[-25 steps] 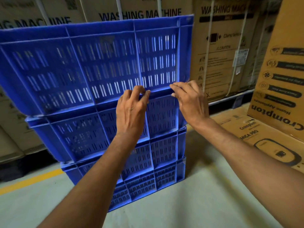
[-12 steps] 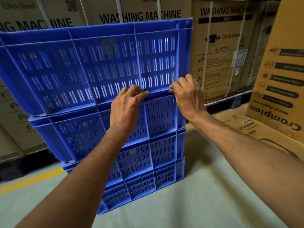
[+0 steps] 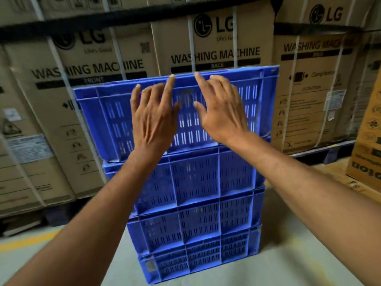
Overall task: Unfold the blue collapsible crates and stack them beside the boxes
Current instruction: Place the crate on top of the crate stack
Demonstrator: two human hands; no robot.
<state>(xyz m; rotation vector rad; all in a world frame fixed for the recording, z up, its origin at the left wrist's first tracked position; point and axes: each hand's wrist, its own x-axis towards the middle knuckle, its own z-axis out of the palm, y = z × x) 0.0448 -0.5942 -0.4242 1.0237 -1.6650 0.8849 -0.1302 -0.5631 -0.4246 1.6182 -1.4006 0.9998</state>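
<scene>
A stack of several blue slotted crates stands on the floor in front of the washing machine boxes. The top crate is wider at its rim and sits on the ones below. My left hand lies against the top crate's near wall, fingers straight and spread, the index tip at the rim. My right hand is beside it on the same wall, fingers extended upward toward the rim. Neither hand grips anything. Both hands are motion-blurred.
Tall strapped cardboard boxes form a wall right behind the stack. More boxes stand and lie at the right. A yellow floor line runs at the lower left. Grey floor spreads in front of the stack.
Both hands have let go of the top crate's lower edge and moved up its wall with fingers straightened. The view has shifted up, so the top crate looks smaller and farther.
</scene>
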